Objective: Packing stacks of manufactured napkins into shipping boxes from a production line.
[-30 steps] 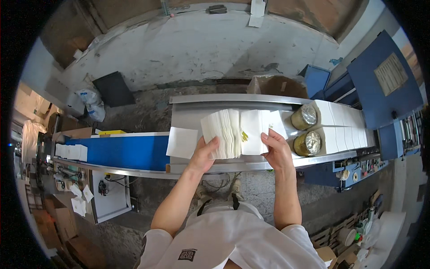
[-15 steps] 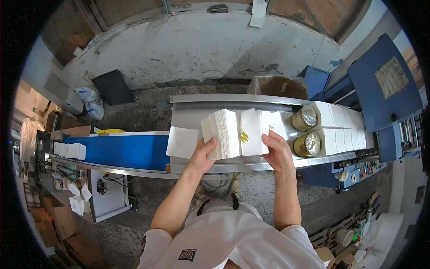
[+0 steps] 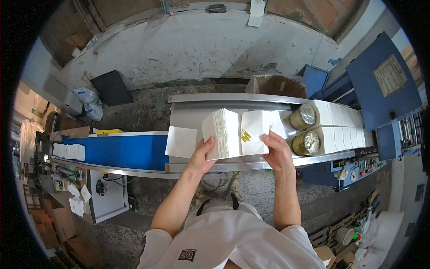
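Note:
Both hands hold a thick stack of folded white paper napkins [image 3: 221,132] above the metal table, fanned apart like an open book. My left hand [image 3: 201,157] is closed round the left part, its thumb on the layered edges. My right hand [image 3: 278,152] pinches the right part, thumb on top, beside a face with a gold-yellow printed motif; its other fingers are mostly hidden underneath. A single white napkin [image 3: 181,142] lies left of my left hand. Past my right hand, two cylindrical jars with shiny tops, a far jar [image 3: 303,117] and a near jar [image 3: 306,143], rest against napkin rows [image 3: 336,117].
The metal table [image 3: 192,106] has raised edges. A blue conveyor belt [image 3: 125,150] extends left, with a napkin pile [image 3: 68,151] at its far end. Blue machinery [image 3: 380,80] stands on the right. Behind the table is a plastic-lined carton [image 3: 277,85].
The right part of the stack has tilted and spread slightly, so its printed face shows more openly. Both hands keep their hold in nearly the same place.

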`<state>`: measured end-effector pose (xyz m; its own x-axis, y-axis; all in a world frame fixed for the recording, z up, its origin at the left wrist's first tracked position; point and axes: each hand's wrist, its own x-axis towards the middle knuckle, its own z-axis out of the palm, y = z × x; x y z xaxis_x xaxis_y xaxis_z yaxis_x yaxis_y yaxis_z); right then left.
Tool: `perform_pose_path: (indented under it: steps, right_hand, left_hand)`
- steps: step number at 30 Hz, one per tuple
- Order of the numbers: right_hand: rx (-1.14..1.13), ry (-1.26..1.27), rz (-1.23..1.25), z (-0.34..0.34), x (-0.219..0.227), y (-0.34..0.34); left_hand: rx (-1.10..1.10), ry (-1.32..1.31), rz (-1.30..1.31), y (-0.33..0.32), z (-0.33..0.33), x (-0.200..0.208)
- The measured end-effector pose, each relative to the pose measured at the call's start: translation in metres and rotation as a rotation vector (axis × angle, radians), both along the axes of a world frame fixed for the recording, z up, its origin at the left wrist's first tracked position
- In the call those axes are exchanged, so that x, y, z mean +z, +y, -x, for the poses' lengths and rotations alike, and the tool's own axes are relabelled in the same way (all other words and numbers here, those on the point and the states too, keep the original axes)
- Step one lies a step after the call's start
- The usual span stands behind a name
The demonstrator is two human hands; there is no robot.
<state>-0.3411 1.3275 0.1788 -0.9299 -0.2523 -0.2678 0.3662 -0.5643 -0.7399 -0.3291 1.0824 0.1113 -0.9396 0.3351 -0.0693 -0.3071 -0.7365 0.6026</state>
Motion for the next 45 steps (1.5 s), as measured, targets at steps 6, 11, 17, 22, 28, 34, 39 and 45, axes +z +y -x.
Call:
perform_pose_path:
  steps: [6,11,17,22,28,34,39,45]
  right_hand:
    - [0.011,-0.004,-0.006,0.0,0.0,0.001]
    - [0.006,0.018,-0.035,-0.001,0.001,-0.001]
    - [0.001,0.0,-0.022,-0.002,0.007,0.0]
    - [-0.023,-0.039,-0.037,-0.002,0.013,-0.003]
    - [-0.002,-0.011,-0.06,-0.001,0.009,0.001]
    - [-0.01,-0.029,-0.066,-0.001,0.014,0.0]
    - [-0.04,-0.045,-0.051,0.0,0.009,-0.002]
    - [-0.009,-0.027,-0.011,0.001,0.005,0.0]
  left_hand:
    - [-0.002,-0.023,-0.012,-0.001,-0.003,-0.002]
    - [-0.016,-0.016,-0.054,-0.003,-0.004,-0.014]
    - [-0.005,-0.085,-0.136,-0.001,-0.008,-0.02]
    - [0.005,-0.118,-0.163,0.0,-0.009,-0.021]
    - [0.007,-0.178,-0.273,0.002,-0.008,-0.021]
    - [0.015,-0.199,-0.265,0.002,-0.005,-0.024]
    - [0.009,-0.209,-0.261,0.002,-0.004,-0.025]
    - [-0.018,-0.146,-0.234,-0.002,-0.004,-0.031]
